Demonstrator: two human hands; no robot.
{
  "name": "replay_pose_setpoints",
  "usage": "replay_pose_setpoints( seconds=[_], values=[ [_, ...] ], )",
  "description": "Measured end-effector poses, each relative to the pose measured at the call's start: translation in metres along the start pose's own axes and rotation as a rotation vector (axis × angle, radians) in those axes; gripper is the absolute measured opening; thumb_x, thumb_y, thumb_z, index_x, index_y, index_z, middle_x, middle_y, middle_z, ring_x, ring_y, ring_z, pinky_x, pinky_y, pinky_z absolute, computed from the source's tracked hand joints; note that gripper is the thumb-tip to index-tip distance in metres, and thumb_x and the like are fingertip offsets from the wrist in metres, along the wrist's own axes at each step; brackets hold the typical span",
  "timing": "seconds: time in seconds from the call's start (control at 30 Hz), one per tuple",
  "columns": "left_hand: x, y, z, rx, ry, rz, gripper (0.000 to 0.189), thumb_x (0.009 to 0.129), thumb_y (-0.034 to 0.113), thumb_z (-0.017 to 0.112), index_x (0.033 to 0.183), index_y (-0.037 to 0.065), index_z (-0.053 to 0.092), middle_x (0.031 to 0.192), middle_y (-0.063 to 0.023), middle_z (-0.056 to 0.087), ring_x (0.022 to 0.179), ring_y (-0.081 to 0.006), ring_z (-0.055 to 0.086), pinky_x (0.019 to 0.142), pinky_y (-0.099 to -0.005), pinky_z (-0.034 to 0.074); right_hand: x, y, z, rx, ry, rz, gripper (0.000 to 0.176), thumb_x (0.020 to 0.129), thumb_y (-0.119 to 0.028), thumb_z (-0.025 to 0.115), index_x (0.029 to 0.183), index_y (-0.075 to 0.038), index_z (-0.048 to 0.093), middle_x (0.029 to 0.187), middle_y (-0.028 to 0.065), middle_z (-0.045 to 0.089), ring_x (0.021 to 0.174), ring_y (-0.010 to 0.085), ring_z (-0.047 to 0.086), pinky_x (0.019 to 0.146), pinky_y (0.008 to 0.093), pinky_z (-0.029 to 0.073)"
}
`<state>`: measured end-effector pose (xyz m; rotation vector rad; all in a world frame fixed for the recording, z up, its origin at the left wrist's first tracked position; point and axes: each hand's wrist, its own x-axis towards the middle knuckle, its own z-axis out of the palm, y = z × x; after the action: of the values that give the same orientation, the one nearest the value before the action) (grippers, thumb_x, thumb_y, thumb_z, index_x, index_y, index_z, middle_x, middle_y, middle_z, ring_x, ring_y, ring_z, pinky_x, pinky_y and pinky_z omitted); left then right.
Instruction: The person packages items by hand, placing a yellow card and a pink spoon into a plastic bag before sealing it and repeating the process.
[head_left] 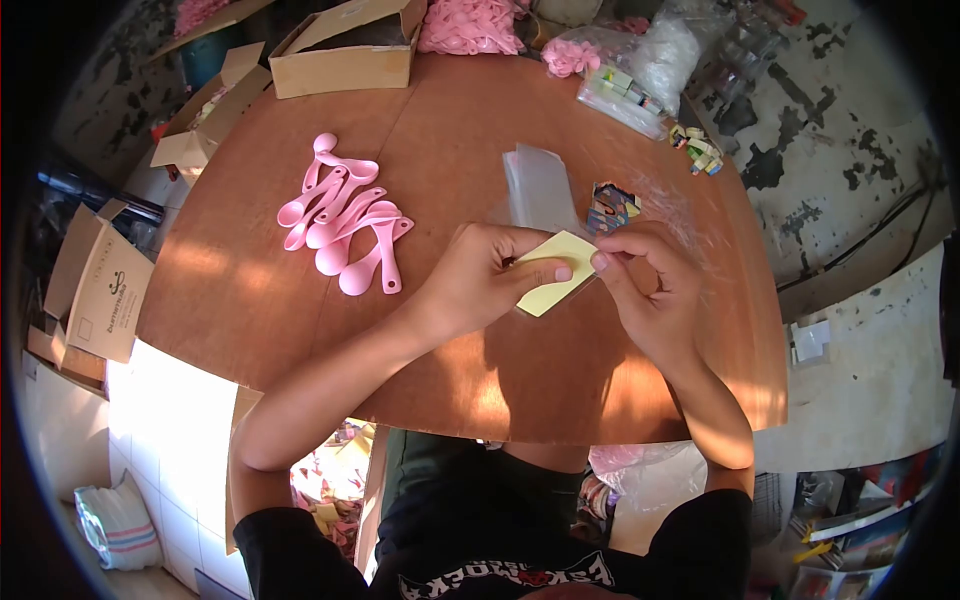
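Observation:
My left hand point(490, 275) holds a small yellow paper point(558, 272), its thumb flat on top and the fingers underneath. At the paper's right corner, the thumb and forefinger of my right hand point(652, 285) are pinched together. A thin, clear edge shows along the paper's lower side. Just beyond my hands lies a stack of clear plastic sleeves point(540, 188). Beside it, nearer my right hand, is a small dark printed packet point(612, 207). Several pink scoops point(345, 215) lie in a loose pile to the left of my left hand.
An open cardboard box point(343, 68) and a bag of pink pieces point(470, 28) stand along the back of the wooden table point(440, 130). Small boxes in plastic point(625, 95) and a few loose small boxes point(697, 150) sit at the back right. More cartons point(103, 285) stand at the left.

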<state>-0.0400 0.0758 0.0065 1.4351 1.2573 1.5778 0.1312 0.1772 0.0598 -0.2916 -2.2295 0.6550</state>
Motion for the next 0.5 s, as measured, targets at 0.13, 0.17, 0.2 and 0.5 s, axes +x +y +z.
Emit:
replay_pose_setpoints(
  seconds=[0.13,0.17,0.2,0.5],
  values=[
    [0.000,0.007,-0.002,-0.037,-0.008,-0.044,0.026,0.088,0.018,0.069,0.109,0.003,0.069,0.086,-0.0063,0.072,0.075,-0.0041,0.061,0.065,-0.0243,0.050,0.002,0.003,0.002,-0.060,-0.015,-0.138,0.014,0.078,0.000,0.071,0.091,-0.004,0.070,0.090,0.0094,0.064,0.083,0.0220,0.063,0.073,0.0312,0.049],
    [0.000,0.005,-0.002,-0.036,-0.008,-0.045,0.026,0.088,0.018,0.069,0.109,0.003,0.069,0.086,-0.0063,0.072,0.075,-0.0041,0.061,0.065,-0.0243,0.050,0.003,0.001,0.002,-0.059,-0.015,-0.138,0.014,0.078,0.000,0.071,0.091,-0.004,0.070,0.090,0.0094,0.064,0.083,0.0220,0.063,0.073,0.0312,0.049],
    [0.000,0.003,0.000,-0.047,0.018,0.034,0.027,0.089,0.017,0.068,0.111,0.003,0.068,0.091,-0.0079,0.072,0.080,-0.0050,0.062,0.069,-0.0246,0.051,0.005,-0.002,0.001,-0.078,-0.057,-0.164,0.015,0.077,-0.001,0.071,0.092,-0.004,0.070,0.092,0.0100,0.064,0.085,0.0229,0.063,0.075,0.0318,0.050],
    [0.000,0.000,0.004,-0.025,0.028,0.214,0.030,0.088,0.011,0.067,0.116,0.002,0.065,0.100,-0.0120,0.071,0.088,-0.0117,0.066,0.078,-0.0280,0.053,0.011,-0.007,-0.002,0.117,-0.517,0.047,0.019,0.080,-0.009,0.071,0.096,0.000,0.067,0.098,0.0131,0.064,0.092,0.0251,0.062,0.081,0.0333,0.048]
  ],
)
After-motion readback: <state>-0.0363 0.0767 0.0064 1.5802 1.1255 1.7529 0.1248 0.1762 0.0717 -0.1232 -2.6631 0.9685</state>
